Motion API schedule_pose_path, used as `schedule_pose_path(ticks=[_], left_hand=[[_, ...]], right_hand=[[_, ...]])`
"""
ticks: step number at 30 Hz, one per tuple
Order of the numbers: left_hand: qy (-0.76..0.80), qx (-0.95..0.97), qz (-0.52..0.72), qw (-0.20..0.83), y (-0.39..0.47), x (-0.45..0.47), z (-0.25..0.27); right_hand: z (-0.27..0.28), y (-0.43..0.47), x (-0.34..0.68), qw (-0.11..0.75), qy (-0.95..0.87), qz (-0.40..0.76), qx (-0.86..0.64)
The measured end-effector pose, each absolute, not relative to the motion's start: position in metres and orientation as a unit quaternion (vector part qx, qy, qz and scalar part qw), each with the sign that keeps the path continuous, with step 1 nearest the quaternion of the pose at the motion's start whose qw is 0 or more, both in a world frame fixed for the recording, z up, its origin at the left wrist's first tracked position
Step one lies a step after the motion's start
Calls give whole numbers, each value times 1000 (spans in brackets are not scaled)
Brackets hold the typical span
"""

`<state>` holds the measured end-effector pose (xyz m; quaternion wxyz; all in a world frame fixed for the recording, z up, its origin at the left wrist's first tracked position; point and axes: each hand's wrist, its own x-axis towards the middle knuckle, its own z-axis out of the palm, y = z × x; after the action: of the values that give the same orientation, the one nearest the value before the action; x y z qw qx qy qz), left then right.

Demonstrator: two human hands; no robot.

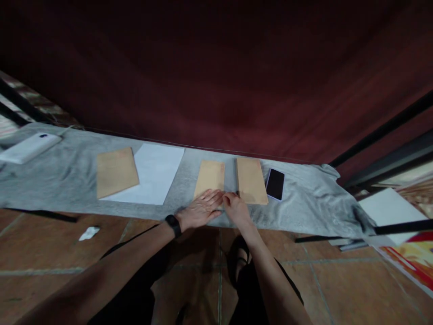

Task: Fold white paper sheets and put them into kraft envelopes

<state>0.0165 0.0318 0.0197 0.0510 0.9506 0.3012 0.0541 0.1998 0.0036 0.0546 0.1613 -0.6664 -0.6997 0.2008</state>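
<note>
A brown paper envelope [210, 174] with faint red print at its upper right corner lies on the grey cloth. My left hand [202, 208] rests flat across its near end, fingers stretched out. Close beside the left fingertips, at the envelope's lower right corner, my right hand [235, 208] is closed with curled fingers. Whatever it pinches is hidden. A stack of similar brown envelopes [252, 180] lies just beyond the right hand. Farther left, a brown envelope or folded sheet [117, 174] partly covers a white sheet of paper [157, 174].
The grey cloth [304, 198] covers a narrow bench. A dark phone [275, 184] lies right of the stack, and a white device [30, 148] sits at the far left. A dark red curtain [216, 90] hangs behind. Crumpled tissue [89, 233] lies on the tiled floor [280, 280].
</note>
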Motion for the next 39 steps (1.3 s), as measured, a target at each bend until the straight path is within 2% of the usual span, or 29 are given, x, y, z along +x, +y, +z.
schedule_pose_path(ticks=[6,11,15,20,32,39], left_hand=[[309,946,71,62,18,17,21],[321,940,87,77,15,18,18],[336,935,90,69,8,24,22],[389,915,101,43,10,33,28],[395,915,69,-37,18,39,37],[398,916,31,-29,9,49,50]], right_hand=[[53,3,191,132,-662,156,-721],[46,8,192,136,-644,163,-735],[37,17,195,201,-611,226,-731],[27,31,198,297,-522,360,-714],[30,38,201,387,-379,504,-673],[32,37,199,411,-341,539,-651]])
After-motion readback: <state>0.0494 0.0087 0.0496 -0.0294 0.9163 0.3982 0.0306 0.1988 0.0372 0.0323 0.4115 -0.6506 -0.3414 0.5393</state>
